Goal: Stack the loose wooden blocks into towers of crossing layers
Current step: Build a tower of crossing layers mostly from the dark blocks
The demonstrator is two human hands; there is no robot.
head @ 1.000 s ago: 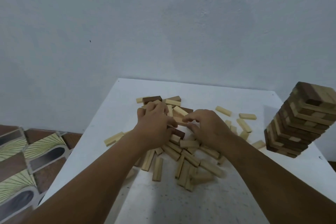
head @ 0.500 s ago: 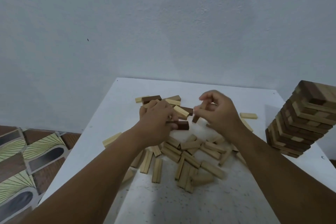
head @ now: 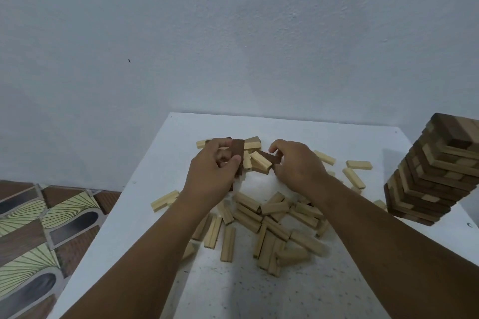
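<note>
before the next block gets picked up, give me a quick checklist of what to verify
1. Left hand has a firm grip on the dark block: ok, thumb and fingers pinch it.
2. Right hand has a block secured: cannot tell, fingers curl on a dark piece that is mostly hidden.
3. Loose blocks within reach: ok, a pile lies beneath both forearms.
4. Tower stands clear of the arms: ok, it is apart at the table's right side.
5. Tower straight: not ok, its layers look twisted.
</note>
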